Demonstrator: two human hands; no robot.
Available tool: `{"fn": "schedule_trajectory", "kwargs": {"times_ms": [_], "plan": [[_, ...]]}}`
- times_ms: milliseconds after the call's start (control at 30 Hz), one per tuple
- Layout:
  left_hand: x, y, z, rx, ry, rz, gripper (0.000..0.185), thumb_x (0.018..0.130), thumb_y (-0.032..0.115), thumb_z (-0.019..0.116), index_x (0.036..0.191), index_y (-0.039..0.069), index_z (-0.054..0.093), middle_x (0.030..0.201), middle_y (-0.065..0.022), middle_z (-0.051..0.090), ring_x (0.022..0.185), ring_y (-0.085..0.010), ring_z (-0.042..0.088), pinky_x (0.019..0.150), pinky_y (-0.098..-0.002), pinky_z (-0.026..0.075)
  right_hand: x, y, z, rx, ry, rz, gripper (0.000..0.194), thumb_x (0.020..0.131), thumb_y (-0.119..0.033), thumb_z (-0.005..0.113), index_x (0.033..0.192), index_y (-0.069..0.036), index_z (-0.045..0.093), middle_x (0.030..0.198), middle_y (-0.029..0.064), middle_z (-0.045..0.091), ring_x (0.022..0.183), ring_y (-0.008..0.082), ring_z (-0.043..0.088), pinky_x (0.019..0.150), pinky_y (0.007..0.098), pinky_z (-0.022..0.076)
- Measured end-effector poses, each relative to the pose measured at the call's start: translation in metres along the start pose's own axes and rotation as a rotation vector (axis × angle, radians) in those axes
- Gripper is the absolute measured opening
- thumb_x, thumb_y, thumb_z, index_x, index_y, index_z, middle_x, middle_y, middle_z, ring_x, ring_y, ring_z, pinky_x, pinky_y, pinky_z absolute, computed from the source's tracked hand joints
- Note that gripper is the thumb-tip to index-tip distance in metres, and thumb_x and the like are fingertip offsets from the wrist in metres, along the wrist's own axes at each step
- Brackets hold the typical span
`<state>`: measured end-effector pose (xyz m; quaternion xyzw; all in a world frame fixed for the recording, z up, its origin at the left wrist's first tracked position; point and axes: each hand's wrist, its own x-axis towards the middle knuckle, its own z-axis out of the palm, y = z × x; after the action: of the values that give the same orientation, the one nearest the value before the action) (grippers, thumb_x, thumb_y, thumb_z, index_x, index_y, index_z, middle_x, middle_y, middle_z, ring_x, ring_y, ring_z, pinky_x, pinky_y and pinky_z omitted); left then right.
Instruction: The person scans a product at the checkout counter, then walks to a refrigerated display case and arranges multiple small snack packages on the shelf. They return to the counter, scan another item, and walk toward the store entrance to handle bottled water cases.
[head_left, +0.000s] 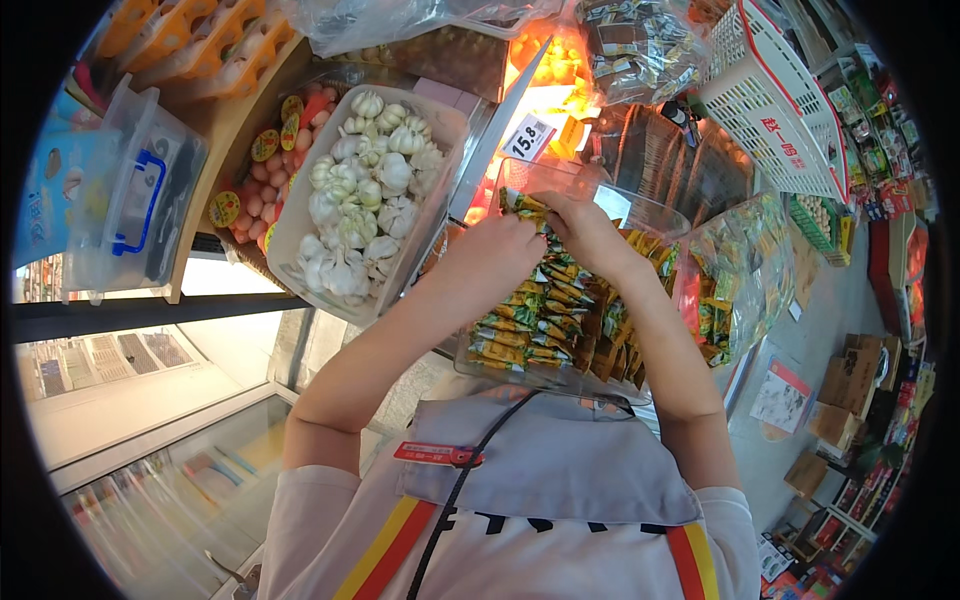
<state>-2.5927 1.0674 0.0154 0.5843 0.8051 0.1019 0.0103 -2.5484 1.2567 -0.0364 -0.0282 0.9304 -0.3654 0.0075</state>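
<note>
Small yellow-and-green snack packets (556, 300) stand in tight rows inside a clear plastic bin (469, 366) before me. At the bin's far end, my left hand (499, 247) has its fingers curled at the row's top. My right hand (589, 229) reaches in close beside it, fingers bent down over the same packets. Between and just beyond the two hands lies a snack packet (529, 208), partly covered by the fingers. My fingertips are largely hidden. To the bin's right is a clear plastic bag (742, 277) with more such packets.
A white tub (281, 251) of garlic bulbs (367, 191) stands left, beside a basket of eggs (262, 187). A price sign (529, 137) rises behind the bin. Farther right are a white shopping basket (780, 124) and cardboard boxes (851, 375). A glass-topped freezer (176, 480) is at lower left.
</note>
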Motion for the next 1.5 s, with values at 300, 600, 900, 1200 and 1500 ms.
{"fn": "schedule_trajectory", "kwargs": {"times_ms": [300,600,900,1200,1500], "plan": [[0.039,-0.018,0.041,-0.019,0.018,-0.124,0.008,0.080,0.007,0.053,0.086,0.006,0.058,0.083,-0.0087,0.061,0.089,-0.0259,0.062,0.092,-0.0423,0.040,-0.043,-0.018,-0.016,-0.020,0.149,-0.076,0.031,0.087,-0.012,0.057,0.114,0.003,0.054,0.105,0.0212,0.062,0.105,0.0392,0.054,0.093,0.0452,0.0423],[0.040,-0.015,0.023,0.120,-0.137,-0.002,0.025,0.084,0.008,0.047,0.107,0.008,0.058,0.093,-0.0080,0.063,0.091,-0.0252,0.061,0.093,-0.0427,0.038,-0.193,0.099,-0.071,-0.474,0.026,0.805,0.028,0.078,0.005,0.050,0.104,0.000,0.061,0.097,0.0151,0.065,0.089,0.0353,0.062,0.077,0.0448,0.0482],[0.039,-0.007,0.001,0.193,-0.005,0.058,0.021,0.081,0.009,0.051,0.100,0.008,0.059,0.085,-0.0058,0.062,0.086,-0.0218,0.061,0.085,-0.0364,0.041,-0.135,0.176,-0.048,-0.998,0.260,0.698,0.028,0.082,-0.014,0.057,0.110,-0.012,0.054,0.101,0.0125,0.064,0.104,0.0274,0.057,0.087,0.0444,0.0410],[0.029,-0.018,0.025,0.047,-0.089,-0.037,0.023,0.082,0.008,0.049,0.103,0.008,0.058,0.091,-0.0063,0.062,0.094,-0.0214,0.059,0.090,-0.0350,0.039,-0.167,0.114,-0.070,-0.541,0.160,0.746,0.025,0.088,-0.018,0.057,0.111,-0.008,0.054,0.085,0.0159,0.066,0.080,0.0371,0.063,0.065,0.0457,0.0490],[0.027,-0.021,0.025,0.117,-0.098,-0.027,0.024,0.080,0.006,0.052,0.102,0.006,0.061,0.086,-0.0064,0.062,0.093,-0.0238,0.060,0.099,-0.0401,0.041,-0.077,-0.045,-0.104,-0.017,0.224,0.221,0.029,0.082,-0.011,0.065,0.108,-0.003,0.055,0.093,0.0211,0.065,0.091,0.0394,0.062,0.075,0.0433,0.0496]]}}
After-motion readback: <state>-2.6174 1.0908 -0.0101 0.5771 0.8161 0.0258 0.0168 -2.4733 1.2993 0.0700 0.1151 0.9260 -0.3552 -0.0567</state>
